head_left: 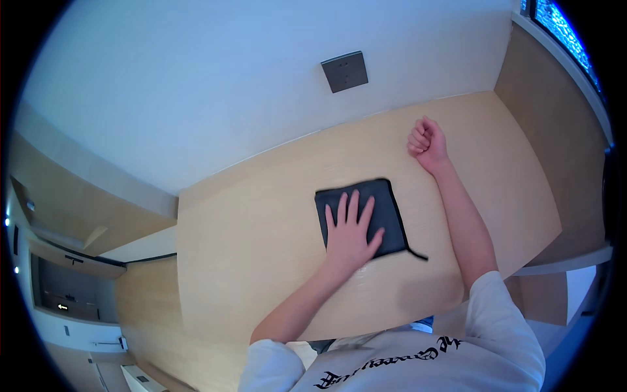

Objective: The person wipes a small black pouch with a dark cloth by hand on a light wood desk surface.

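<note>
Here, a dark grey, nearly square, cloth-like piece with a black edge (390,225) is spread flat on a pale, wood-coloured, smooth tabletop (248,248). It is laid near the middle, and a thin black strap (418,255) is seen poking out from its near right corner. By its looks, it is likely light and soft, easy to bend, and not likely to be broken if dropped. It may be slid about quite easily, since the top under it looks smooth. Whether it is one layer, or folded, or made like a bag, cannot be told. A good hold could be had on the black edge at a free corner, or on the strap, where it could be pinched.

The grey piece is touched from above by the bare left hand (349,240). The fingers there are spread wide, with gaps between them, and are laid flat over the cloth; nothing is pinched. The fingers of the bare right hand (429,147) are curled in like a loose fist, near the far right part of the tabletop, well apart from the cloth. Nothing is seen held there, but the inside is hidden.
</note>
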